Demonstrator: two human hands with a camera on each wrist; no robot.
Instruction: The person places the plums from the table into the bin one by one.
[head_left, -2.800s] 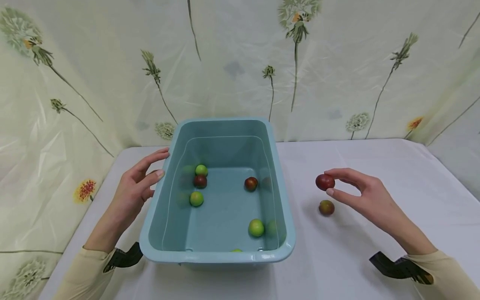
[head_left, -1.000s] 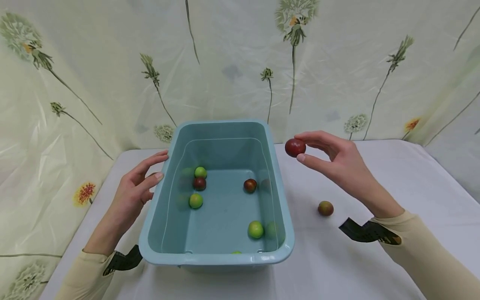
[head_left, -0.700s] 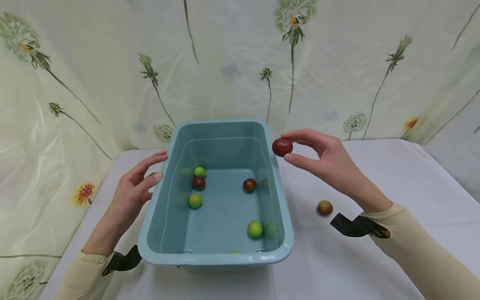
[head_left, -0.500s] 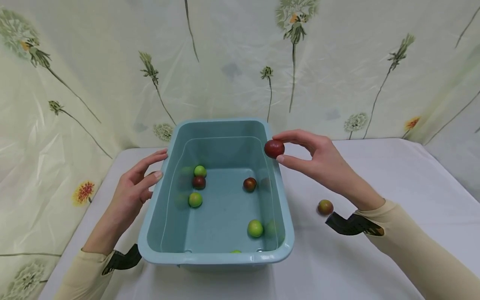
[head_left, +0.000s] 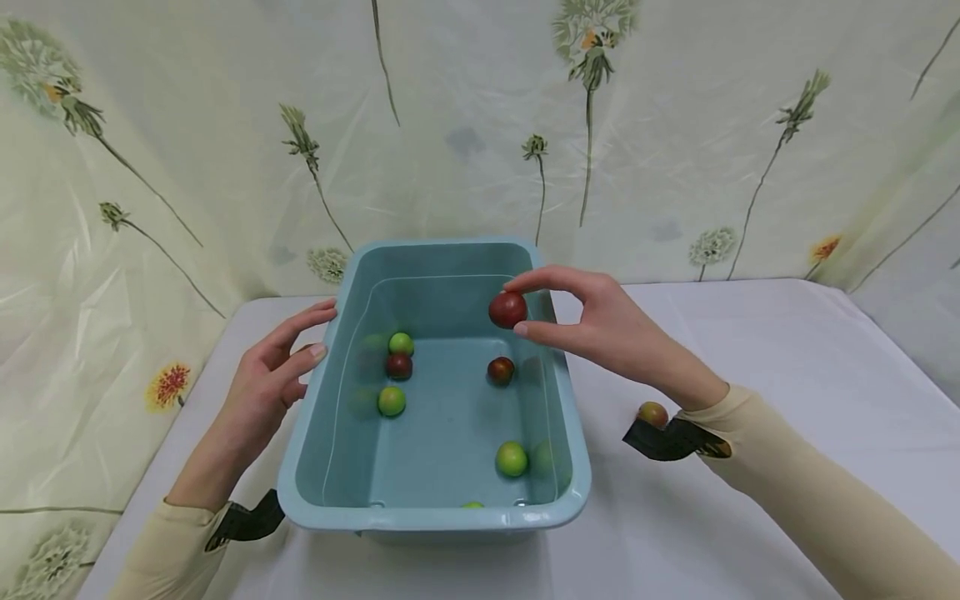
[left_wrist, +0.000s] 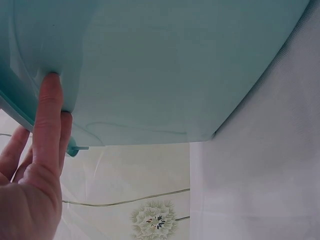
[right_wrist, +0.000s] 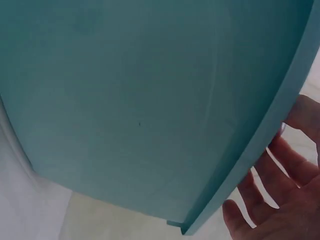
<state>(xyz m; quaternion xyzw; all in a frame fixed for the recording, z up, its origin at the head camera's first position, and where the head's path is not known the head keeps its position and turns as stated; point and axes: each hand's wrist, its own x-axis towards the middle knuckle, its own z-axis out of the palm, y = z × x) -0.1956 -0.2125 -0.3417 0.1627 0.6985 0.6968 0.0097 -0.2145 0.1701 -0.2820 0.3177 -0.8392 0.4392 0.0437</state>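
In the head view, my right hand (head_left: 600,321) pinches a dark red plum (head_left: 507,309) between thumb and fingers, above the far right part of a blue plastic basin (head_left: 450,517). The right wrist view has the basin's outer wall (right_wrist: 125,100) hiding the plum, with the fingers (right_wrist: 280,172) behind the rim. My left hand (head_left: 262,375) rests its fingertips against the basin's left side; in the left wrist view one finger (left_wrist: 49,110) lies straight along the outer wall. Inside lie red plums (head_left: 501,371) and several green, plum-sized fruits (head_left: 512,459).
A reddish-green fruit (head_left: 653,413) sits on the white-covered table (head_left: 787,350) right of the basin, partly covered by the black strap (head_left: 667,439) at my right wrist. A dandelion-patterned plastic sheet (head_left: 450,183) hangs behind the table.
My right hand has lifted the dark red plum from beside the reddish-green fruit and carried it left, across the basin's right rim. The left hand stays at the basin's left side.
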